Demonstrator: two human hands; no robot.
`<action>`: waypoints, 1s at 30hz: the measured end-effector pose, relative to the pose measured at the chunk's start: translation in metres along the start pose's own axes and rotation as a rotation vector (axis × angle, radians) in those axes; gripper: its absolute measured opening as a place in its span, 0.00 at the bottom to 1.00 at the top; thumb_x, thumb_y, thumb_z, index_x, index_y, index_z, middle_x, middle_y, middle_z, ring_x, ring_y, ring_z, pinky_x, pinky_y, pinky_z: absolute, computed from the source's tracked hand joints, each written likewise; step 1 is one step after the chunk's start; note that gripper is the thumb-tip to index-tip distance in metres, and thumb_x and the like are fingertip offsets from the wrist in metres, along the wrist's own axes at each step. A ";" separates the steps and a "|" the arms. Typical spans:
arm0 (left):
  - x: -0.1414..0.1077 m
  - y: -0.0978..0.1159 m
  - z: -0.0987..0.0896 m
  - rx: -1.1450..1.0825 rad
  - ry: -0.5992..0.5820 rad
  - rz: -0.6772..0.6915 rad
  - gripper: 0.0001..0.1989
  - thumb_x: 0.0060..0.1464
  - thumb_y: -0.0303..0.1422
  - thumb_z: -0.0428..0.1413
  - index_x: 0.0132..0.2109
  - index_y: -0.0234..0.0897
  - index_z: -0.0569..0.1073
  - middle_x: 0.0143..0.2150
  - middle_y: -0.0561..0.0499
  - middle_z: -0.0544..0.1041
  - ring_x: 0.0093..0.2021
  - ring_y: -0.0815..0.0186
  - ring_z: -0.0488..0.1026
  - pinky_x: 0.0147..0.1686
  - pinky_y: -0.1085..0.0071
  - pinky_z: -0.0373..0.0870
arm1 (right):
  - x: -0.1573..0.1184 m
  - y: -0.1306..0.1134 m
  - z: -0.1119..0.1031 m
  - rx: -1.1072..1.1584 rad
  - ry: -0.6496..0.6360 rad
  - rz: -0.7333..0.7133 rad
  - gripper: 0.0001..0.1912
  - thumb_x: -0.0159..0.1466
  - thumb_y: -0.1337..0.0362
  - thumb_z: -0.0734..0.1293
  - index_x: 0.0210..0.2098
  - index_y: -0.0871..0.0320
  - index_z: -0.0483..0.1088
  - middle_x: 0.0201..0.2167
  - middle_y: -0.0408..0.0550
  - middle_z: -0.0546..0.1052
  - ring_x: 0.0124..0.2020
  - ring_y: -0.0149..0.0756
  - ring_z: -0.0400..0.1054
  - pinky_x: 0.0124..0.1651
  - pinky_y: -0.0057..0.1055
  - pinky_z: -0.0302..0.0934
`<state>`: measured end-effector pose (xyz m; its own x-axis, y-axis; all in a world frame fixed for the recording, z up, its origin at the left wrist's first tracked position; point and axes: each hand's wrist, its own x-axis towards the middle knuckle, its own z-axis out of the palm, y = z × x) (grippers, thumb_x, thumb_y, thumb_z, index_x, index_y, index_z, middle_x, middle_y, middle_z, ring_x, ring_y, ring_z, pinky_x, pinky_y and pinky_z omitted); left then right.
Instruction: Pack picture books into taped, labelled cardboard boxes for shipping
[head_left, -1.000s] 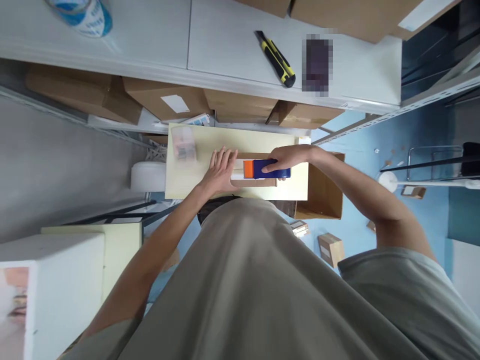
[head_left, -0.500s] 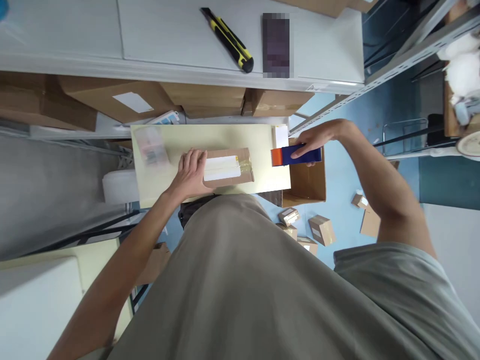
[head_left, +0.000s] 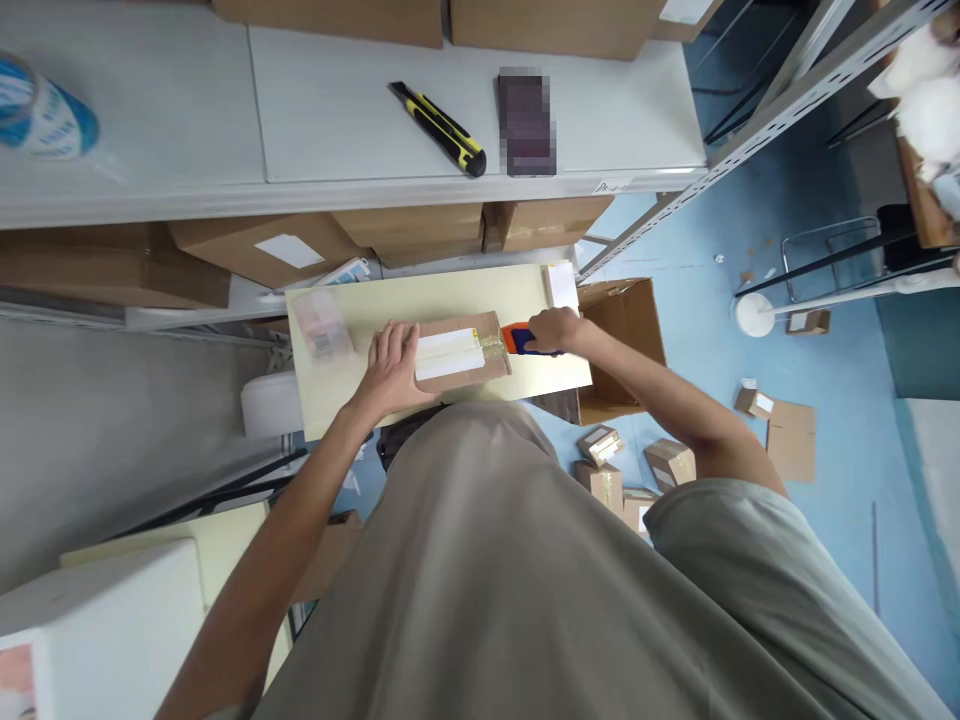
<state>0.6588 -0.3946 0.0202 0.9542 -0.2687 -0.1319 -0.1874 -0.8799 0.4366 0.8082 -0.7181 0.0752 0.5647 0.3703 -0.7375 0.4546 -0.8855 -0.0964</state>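
A cardboard box with a white label and clear tape lies on the pale yellow board. My left hand rests on the box's left end, fingers over its top and thumb along the near side. In my right hand is an orange and dark blue tape dispenser, whose orange end touches or nearly touches the taped right end of the box. A clear plastic packet sits at the board's left, and a small white box at its far right corner.
Beyond the board is a grey shelf holding a yellow-black cutter, a pixelated dark object and a blue roll. An open carton stands right of the board. Several small boxes lie on the blue floor.
My right hand has brought the tape dispenser left, up to the box's right end. My left hand stays on the box. The camera view has shifted somewhat.
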 end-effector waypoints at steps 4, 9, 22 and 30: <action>-0.001 -0.001 0.002 0.001 0.018 -0.003 0.72 0.40 0.55 0.73 0.81 0.30 0.47 0.80 0.25 0.52 0.81 0.28 0.40 0.77 0.35 0.40 | -0.011 -0.030 0.027 -0.111 0.056 0.156 0.17 0.70 0.62 0.69 0.54 0.65 0.80 0.50 0.74 0.83 0.56 0.65 0.79 0.51 0.50 0.67; -0.002 0.002 0.001 0.014 -0.009 -0.029 0.79 0.35 0.64 0.73 0.82 0.30 0.45 0.82 0.23 0.43 0.81 0.26 0.36 0.76 0.31 0.34 | -0.039 -0.012 0.018 -0.073 0.173 0.200 0.19 0.76 0.56 0.63 0.54 0.64 0.77 0.53 0.72 0.83 0.54 0.58 0.80 0.49 0.42 0.68; 0.075 0.074 -0.122 0.013 0.380 0.167 0.68 0.56 0.58 0.65 0.82 0.38 0.28 0.84 0.31 0.30 0.83 0.40 0.27 0.79 0.34 0.37 | -0.054 -0.100 -0.147 0.068 0.723 -0.134 0.23 0.74 0.63 0.58 0.64 0.71 0.60 0.55 0.73 0.81 0.54 0.61 0.78 0.57 0.44 0.65; 0.115 0.029 -0.158 -0.073 0.543 -0.030 0.64 0.56 0.52 0.67 0.82 0.35 0.37 0.84 0.28 0.32 0.83 0.36 0.33 0.78 0.36 0.45 | 0.007 -0.172 -0.232 -0.034 0.866 -0.296 0.22 0.76 0.67 0.54 0.62 0.73 0.66 0.61 0.75 0.77 0.66 0.59 0.68 0.73 0.48 0.48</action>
<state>0.8002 -0.3886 0.1585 0.9458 0.0141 0.3244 -0.1600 -0.8492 0.5033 0.8936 -0.4980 0.2412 0.7350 0.6740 0.0747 0.6752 -0.7172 -0.1722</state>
